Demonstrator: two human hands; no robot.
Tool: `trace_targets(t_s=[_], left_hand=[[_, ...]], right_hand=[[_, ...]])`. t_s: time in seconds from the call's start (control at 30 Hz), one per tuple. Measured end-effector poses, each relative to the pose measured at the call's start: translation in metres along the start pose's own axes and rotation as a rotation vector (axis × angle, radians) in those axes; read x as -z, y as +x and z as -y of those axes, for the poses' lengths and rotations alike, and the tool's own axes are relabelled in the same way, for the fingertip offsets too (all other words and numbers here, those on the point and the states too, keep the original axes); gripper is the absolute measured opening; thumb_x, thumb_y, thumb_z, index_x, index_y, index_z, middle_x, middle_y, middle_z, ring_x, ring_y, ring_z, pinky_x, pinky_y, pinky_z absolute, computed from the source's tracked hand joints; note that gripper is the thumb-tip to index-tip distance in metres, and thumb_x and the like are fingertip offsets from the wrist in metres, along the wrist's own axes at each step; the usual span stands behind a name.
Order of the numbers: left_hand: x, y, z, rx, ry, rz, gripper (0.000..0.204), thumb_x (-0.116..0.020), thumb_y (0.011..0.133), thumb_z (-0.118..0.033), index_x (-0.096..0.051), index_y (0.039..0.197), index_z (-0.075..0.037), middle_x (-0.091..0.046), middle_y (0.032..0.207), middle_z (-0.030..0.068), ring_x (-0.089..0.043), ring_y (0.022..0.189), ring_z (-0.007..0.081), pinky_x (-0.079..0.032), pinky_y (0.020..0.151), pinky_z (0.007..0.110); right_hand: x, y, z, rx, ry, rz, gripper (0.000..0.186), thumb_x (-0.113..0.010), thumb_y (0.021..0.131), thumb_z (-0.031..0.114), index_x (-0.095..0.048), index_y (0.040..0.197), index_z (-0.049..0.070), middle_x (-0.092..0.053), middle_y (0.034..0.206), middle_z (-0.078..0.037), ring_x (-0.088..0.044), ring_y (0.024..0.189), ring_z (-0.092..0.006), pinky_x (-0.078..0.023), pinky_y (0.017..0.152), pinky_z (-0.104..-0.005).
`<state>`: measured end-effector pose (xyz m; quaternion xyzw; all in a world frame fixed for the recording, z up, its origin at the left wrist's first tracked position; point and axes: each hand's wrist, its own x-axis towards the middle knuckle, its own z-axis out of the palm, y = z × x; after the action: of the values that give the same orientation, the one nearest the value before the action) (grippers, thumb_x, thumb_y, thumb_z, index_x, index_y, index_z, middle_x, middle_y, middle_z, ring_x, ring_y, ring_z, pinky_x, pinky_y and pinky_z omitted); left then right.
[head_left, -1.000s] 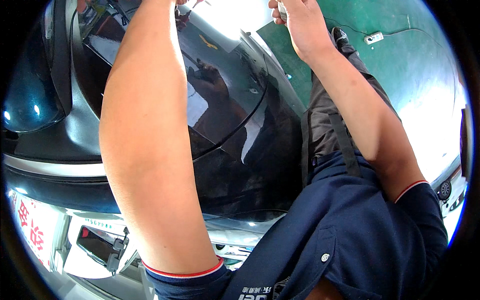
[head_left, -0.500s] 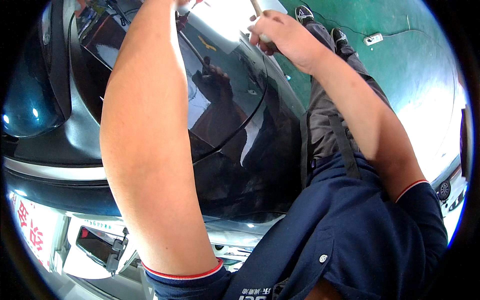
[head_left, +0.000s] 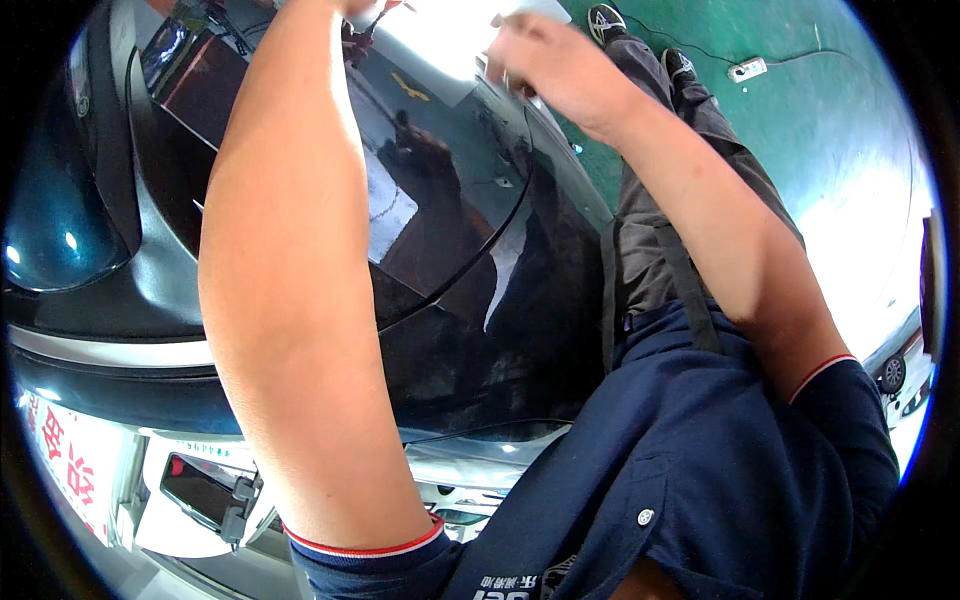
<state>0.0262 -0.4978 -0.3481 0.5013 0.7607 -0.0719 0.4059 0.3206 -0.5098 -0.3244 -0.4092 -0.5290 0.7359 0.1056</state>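
A glossy dark car panel [head_left: 440, 330] lies under both arms, with bright reflections on it. My left hand [head_left: 362, 6] is at the top edge of the view above the panel; its fingers are mostly cut off, so its grip is hidden. Near it shows a dark shape on the panel, possibly a reflection. My right hand [head_left: 560, 70], over the panel's far right side, is smeared by motion. Its fingers are curled round a thin wooden-looking stick, of which only a small pale end [head_left: 497, 19] shows now.
A power strip [head_left: 747, 69] with a cable lies on the green floor [head_left: 720, 30] at the upper right. At the left is a car side mirror [head_left: 65, 215]. White vehicles stand at the lower left and far right.
My right hand has shifted slightly up and left, and the stick it held is now less visible. The reflected hand and rod in the panel have changed. My left arm moved slightly left.
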Motion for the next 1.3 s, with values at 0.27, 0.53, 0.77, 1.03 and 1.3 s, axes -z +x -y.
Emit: trace_targets(t_s=[0.27, 0.53, 0.77, 1.03, 1.3], left_hand=[[0.002, -0.003, -0.001, 0.014, -0.066, -0.038, 0.035, -0.073, 0.079, -0.015, -0.075, 0.112, -0.002, -0.076, 0.092, 0.0156, -0.071, 0.081, 0.0239, -0.055, 0.074, 0.037], [-0.001, 0.007, 0.013, 0.005, -0.301, -0.139, 0.024, -0.077, 0.081, -0.011, -0.074, 0.101, 0.002, -0.075, 0.087, 0.0116, -0.068, 0.076, 0.0211, -0.054, 0.07, 0.036], [-0.006, 0.019, 0.014, 0.036, -0.282, -0.077, 0.023, -0.075, 0.082, -0.01, -0.075, 0.103, 0.002, -0.075, 0.087, 0.0122, -0.068, 0.074, 0.021, -0.054, 0.068, 0.036], [-0.014, 0.025, 0.027, -0.089, -0.081, -0.116, 0.024, -0.073, 0.082, -0.013, -0.075, 0.102, 0.0, -0.075, 0.087, 0.0165, -0.07, 0.077, 0.0241, -0.055, 0.071, 0.037], [-0.01, 0.022, 0.02, -0.061, -0.009, -0.206, 0.022, -0.073, 0.081, -0.011, -0.075, 0.1, 0.0, -0.075, 0.086, 0.0161, -0.071, 0.078, 0.0251, -0.055, 0.072, 0.038]], right_hand=[[0.018, 0.025, -0.003, 0.189, 0.149, -0.11, 0.031, -0.063, 0.093, 0.03, -0.068, 0.097, -0.001, -0.066, 0.084, -0.007, -0.059, 0.077, -0.0144, -0.049, 0.074, -0.0318], [0.033, 0.026, 0.0, -0.006, 0.208, -0.136, 0.034, -0.059, 0.093, 0.033, -0.064, 0.101, 0.0, -0.065, 0.088, -0.008, -0.057, 0.074, -0.0145, -0.047, 0.07, -0.03], [0.052, 0.038, 0.007, 0.031, 0.342, -0.167, 0.023, -0.053, 0.093, 0.025, -0.061, 0.092, 0.004, -0.058, 0.079, -0.004, -0.054, 0.069, -0.0125, -0.044, 0.063, -0.027], [0.012, 0.022, -0.011, -0.088, -0.036, 0.151, 0.045, -0.063, 0.094, 0.041, -0.068, 0.102, -0.003, -0.069, 0.091, -0.01, -0.059, 0.077, -0.0166, -0.049, 0.074, -0.0334], [0.016, 0.041, -0.011, 0.078, 0.166, -0.224, 0.024, -0.054, 0.095, 0.027, -0.059, 0.092, 0.004, -0.056, 0.078, -0.002, -0.055, 0.072, -0.0135, -0.046, 0.066, -0.0297]])
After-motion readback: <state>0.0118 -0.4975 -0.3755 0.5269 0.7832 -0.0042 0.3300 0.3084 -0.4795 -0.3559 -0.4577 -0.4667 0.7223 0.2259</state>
